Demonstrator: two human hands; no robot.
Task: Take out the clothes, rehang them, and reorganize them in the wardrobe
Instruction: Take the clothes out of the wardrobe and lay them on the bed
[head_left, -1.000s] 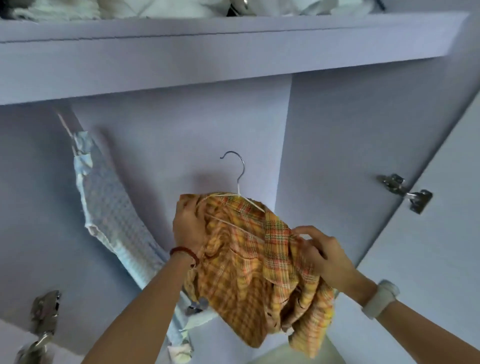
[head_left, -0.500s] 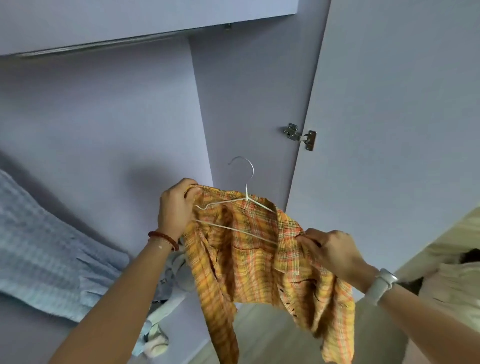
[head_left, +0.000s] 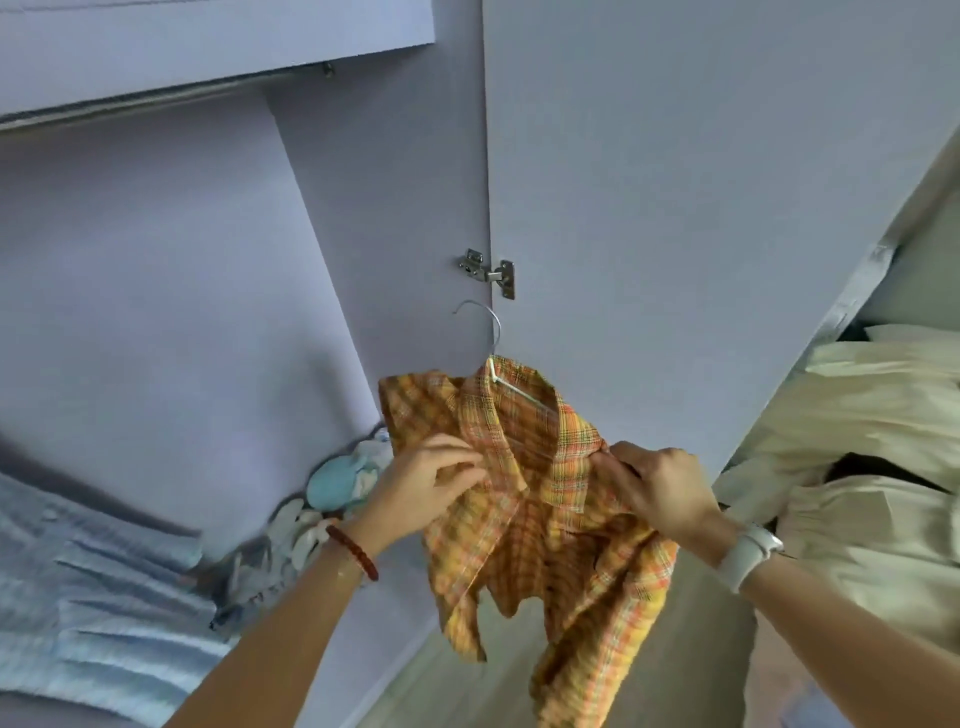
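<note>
An orange plaid shirt (head_left: 540, 525) hangs on a white wire hanger (head_left: 493, 358) in front of the open wardrobe. The hanger's metal hook sticks up free, near the door hinge. My left hand (head_left: 431, 478) pinches the shirt's left front edge just below the collar. My right hand (head_left: 660, 483) grips the fabric at the right side of the collar. The lower part of the shirt dangles crumpled between my forearms.
A light blue dress (head_left: 98, 613) hangs at the lower left, with pale blue and white garments (head_left: 332, 488) beside it. The hanging rail (head_left: 156, 96) runs under the shelf at top left. The open wardrobe door (head_left: 701, 208) with its hinge (head_left: 491, 270) stands behind. Cream bedding (head_left: 872, 447) lies to the right.
The view has swung right and down. My left hand has come off the hanger's shoulder and down to the shirt front. The collar now sits over the hanger.
</note>
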